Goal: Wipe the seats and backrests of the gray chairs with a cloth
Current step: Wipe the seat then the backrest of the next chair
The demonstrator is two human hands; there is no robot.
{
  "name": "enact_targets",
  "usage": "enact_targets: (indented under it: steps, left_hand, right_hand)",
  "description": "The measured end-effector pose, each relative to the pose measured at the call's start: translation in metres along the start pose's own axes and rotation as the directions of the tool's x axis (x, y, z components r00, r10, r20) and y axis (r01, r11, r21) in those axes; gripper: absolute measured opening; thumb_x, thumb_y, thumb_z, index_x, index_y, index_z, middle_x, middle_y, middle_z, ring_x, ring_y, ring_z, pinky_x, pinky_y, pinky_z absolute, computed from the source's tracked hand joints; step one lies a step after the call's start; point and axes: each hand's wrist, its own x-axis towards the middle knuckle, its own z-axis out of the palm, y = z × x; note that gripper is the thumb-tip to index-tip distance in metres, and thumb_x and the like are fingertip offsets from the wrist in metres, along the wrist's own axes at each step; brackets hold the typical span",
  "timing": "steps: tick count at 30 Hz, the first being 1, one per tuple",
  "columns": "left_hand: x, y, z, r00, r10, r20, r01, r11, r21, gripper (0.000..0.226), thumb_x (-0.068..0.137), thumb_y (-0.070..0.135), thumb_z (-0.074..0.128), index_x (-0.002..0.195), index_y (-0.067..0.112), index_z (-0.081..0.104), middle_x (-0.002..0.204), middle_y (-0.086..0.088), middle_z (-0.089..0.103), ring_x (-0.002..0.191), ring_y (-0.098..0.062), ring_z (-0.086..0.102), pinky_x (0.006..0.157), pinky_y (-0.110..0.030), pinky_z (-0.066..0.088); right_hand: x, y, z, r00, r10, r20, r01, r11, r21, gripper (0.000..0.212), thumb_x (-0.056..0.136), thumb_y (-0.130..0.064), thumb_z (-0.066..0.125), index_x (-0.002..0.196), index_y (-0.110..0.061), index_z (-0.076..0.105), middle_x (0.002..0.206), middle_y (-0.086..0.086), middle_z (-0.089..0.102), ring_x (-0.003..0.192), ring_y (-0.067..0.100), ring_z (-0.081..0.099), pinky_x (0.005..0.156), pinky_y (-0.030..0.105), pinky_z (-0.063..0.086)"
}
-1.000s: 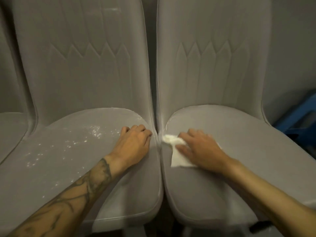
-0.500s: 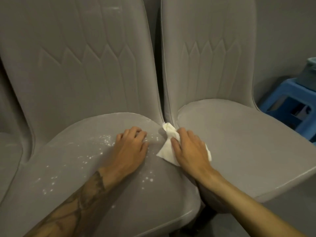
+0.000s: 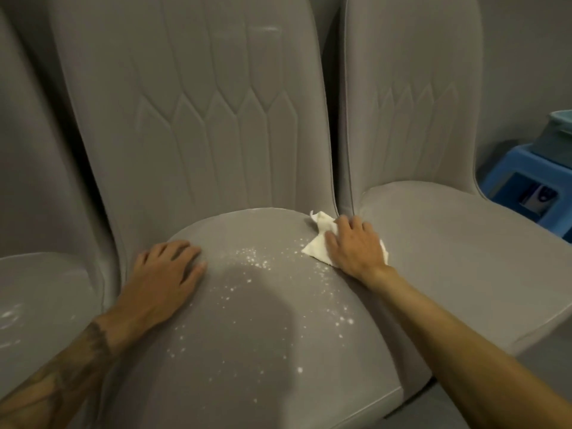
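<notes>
- Fingers of the right hand: slightly apart and laid nearly flat, pressing the white cloth onto the seat. They clamp nothing, and the palm covers the cloth's right part.
- Fingers of the left hand: spread and flat on the bare seat, holding nothing.
- Cloth, orientation: the long axis runs diagonally. It starts at a bunched tip at the rear left, which points toward the backrest. It ends at a small edge showing past the heel of the hand at the front right. A flat corner points left toward the white specks.
- Cloth, position: the right rear corner of the middle chair's seat, just beside the gap to the right chair.
- Edges: the backrest seam lies just behind the bunched tip, and the right forearm crosses the seat's right edge.
- Open room: the speckled seat extends left of the cloth and toward the viewer. The left hand rests at the seat's left rear, well apart from the cloth.
- Cloth relative to fingers: the fingertips lie on the cloth's rear half. The bunched tip sits uncovered just beyond and left of them, and the flat corner projects left of the hand.
- Surroundings: the left chair is at the frame's edge, and a blue stool stands beyond the right chair.
</notes>
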Motion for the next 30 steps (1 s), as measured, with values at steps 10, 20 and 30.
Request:
enact_targets:
  steps: [10,20,30]
  left_hand:
    - [-0.029,-0.029,0.006,0.998,0.018,-0.055,-0.017,1.0,0.007,0.066,0.102,0.063,0.017,0.14,0.028,0.058,0.139,0.006,0.059,0.129,-0.019,0.053,0.113,-0.041,0.031]
    - [-0.036,-0.026,0.02,0.983,-0.056,-0.177,0.05,0.998,-0.041,0.058,0.104,0.055,0.023,0.132,0.024,0.063,0.134,0.005,0.061,0.127,-0.017,0.052,0.112,-0.037,0.027]
    - [-0.033,-0.031,0.03,0.967,-0.064,-0.246,0.05,0.997,-0.062,0.058,0.103,0.056,0.023,0.13,0.027,0.065,0.135,0.007,0.061,0.127,-0.015,0.053,0.113,-0.039,0.029]
  right_hand:
    - [0.029,-0.009,0.016,0.977,-0.212,-0.018,0.212,0.977,0.02,0.032,0.104,-0.041,0.036,0.115,-0.014,0.051,0.121,0.015,0.056,0.107,0.037,0.051,0.091,0.045,0.04]
    - [0.032,-0.027,0.014,0.905,-0.422,0.045,0.418,0.904,0.089,0.036,0.102,-0.045,0.04,0.125,-0.019,0.05,0.12,0.012,0.054,0.109,0.034,0.053,0.091,0.042,0.04]
    - [0.022,-0.064,0.031,0.845,-0.534,0.026,0.516,0.828,0.219,0.032,0.104,-0.044,0.036,0.12,-0.019,0.048,0.114,0.009,0.053,0.102,0.031,0.05,0.091,0.043,0.04]
